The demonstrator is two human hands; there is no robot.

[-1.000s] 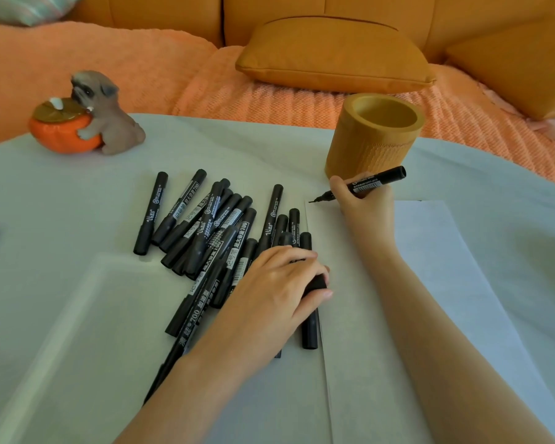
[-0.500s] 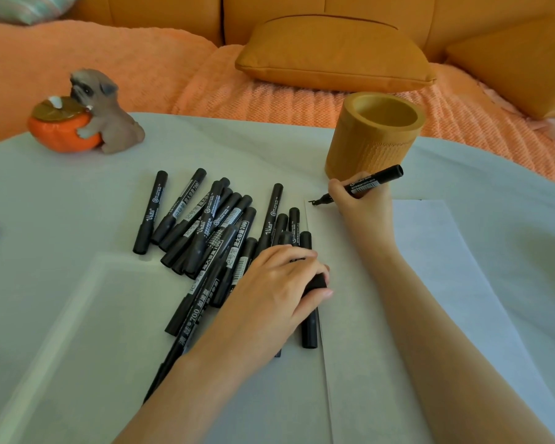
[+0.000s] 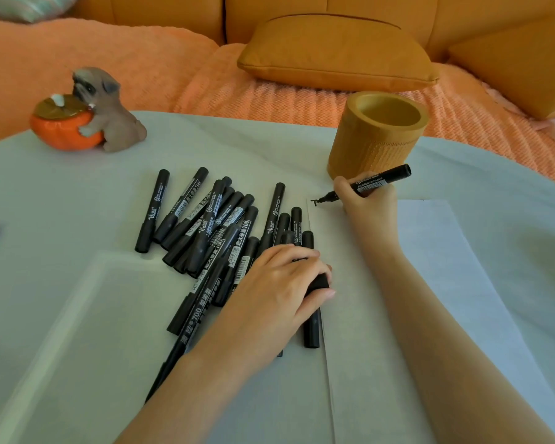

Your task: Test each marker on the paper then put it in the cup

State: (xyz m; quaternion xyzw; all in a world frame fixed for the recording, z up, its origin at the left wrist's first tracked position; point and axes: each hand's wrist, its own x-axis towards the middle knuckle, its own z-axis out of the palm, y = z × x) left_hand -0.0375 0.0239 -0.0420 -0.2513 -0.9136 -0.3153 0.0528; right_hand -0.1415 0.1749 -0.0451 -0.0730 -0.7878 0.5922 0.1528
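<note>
One marker (image 3: pixel 379 180) tip on paper (image 3: pixel 346 363)

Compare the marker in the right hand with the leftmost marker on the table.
The held marker is uncapped, its tip on the paper; the leftmost marker is capped. The held marker slants in the right hand; the leftmost marker lies flat on the table. Both are black.

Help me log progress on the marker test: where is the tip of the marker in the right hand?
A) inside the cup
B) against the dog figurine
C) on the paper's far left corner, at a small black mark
C: the right hand holds the marker with its tip on the paper by a small black mark.
</note>
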